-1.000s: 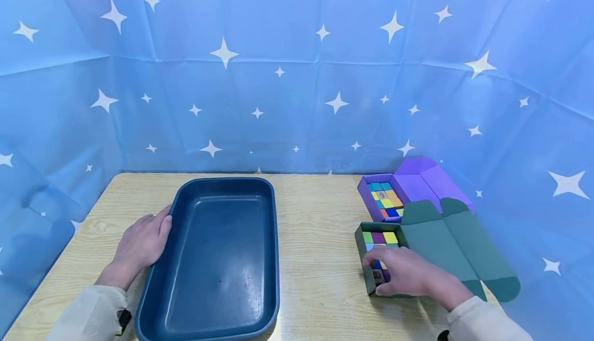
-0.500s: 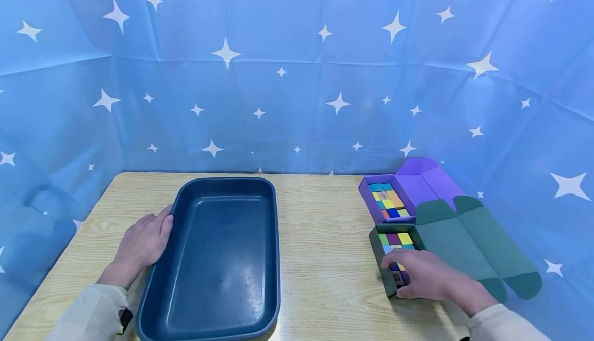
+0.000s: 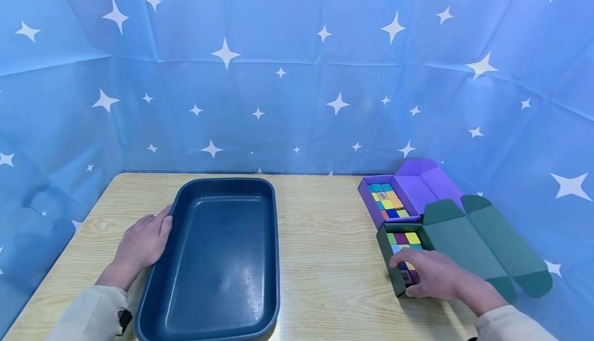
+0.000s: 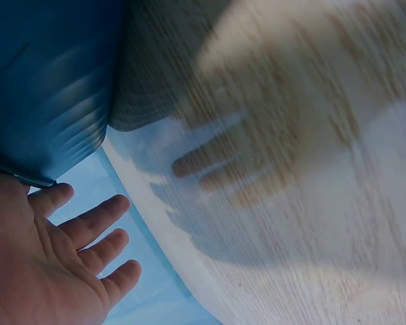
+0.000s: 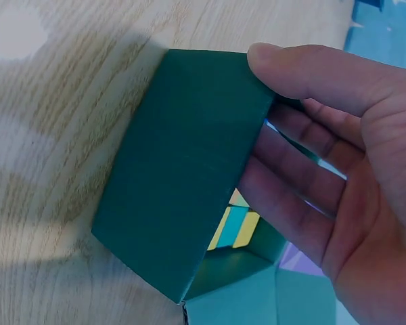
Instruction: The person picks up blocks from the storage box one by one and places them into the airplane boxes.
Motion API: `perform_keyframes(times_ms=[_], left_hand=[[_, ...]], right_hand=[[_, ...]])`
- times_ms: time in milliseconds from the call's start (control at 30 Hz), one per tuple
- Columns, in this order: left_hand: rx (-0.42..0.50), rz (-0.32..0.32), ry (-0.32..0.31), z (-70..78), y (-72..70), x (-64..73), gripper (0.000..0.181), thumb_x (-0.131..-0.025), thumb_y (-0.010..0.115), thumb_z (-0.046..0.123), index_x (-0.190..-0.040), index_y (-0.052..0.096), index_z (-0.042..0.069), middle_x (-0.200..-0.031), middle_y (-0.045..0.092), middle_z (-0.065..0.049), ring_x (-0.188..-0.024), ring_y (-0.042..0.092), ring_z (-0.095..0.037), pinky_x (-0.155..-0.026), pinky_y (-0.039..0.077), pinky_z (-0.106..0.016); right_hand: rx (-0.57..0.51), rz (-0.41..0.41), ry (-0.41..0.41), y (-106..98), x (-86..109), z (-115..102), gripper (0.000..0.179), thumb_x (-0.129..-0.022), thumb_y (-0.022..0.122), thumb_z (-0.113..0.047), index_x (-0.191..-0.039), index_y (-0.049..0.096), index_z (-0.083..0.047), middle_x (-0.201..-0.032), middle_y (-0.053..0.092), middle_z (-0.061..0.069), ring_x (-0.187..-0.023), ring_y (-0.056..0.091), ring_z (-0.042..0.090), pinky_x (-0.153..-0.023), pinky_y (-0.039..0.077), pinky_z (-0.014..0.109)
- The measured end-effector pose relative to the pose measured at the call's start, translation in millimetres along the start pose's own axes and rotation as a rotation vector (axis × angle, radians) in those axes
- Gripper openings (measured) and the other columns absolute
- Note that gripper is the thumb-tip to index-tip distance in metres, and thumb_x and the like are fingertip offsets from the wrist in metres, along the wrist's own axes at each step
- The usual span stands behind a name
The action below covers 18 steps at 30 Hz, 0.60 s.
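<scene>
My right hand (image 3: 438, 275) holds the small open green box (image 3: 388, 264) at its near left part. Its thumb lies at the box's top corner in the right wrist view, and the other fingers curve over the opening. Coloured cubes (image 3: 400, 238) fill the green box (image 5: 183, 162), partly hidden by the hand. On the left, my left hand (image 3: 143, 243) rests against the side rim of a large dark blue tray (image 3: 218, 258). The left wrist view shows that hand (image 4: 40, 264) with its fingers spread, the tray's outer wall above it.
Behind the green box stands an open purple box (image 3: 368, 206) with coloured cubes, one marked with a digit. The green lid (image 3: 482, 238) spreads rightward and overlaps the purple lid (image 3: 429, 186). A blue starry cloth (image 3: 297, 88) hangs behind the wooden table (image 3: 320, 258).
The green box has slid to the right across the table, together with my right hand. My left hand and the tray have stayed in place.
</scene>
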State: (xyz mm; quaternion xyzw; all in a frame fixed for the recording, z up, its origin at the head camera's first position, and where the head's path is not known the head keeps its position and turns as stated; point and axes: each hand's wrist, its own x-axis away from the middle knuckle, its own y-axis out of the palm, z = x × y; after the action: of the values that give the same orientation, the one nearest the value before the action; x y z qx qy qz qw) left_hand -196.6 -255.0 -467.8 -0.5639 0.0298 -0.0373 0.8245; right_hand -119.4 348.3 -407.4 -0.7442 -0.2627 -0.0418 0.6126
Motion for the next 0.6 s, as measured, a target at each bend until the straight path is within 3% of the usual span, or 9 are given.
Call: perform_keyframes(times_ms=[600], left_hand=[[0.028,0.004,0.007,-1.0,0.6,0.7,0.062,-0.106,0.013,0.043,-0.153,0.027,0.005,-0.143,0.045,-0.032,-0.130,0.037,-0.054,-0.105,0.032,-0.070]], right_hand=[[0.007,0.006,-0.014,0.2,-1.9,-0.9,0.049,-0.074,0.083,-0.031,-0.117,0.059,-0.030,-0.121,0.060,-0.011,-0.085,0.049,0.009,-0.073,0.047,0.034]])
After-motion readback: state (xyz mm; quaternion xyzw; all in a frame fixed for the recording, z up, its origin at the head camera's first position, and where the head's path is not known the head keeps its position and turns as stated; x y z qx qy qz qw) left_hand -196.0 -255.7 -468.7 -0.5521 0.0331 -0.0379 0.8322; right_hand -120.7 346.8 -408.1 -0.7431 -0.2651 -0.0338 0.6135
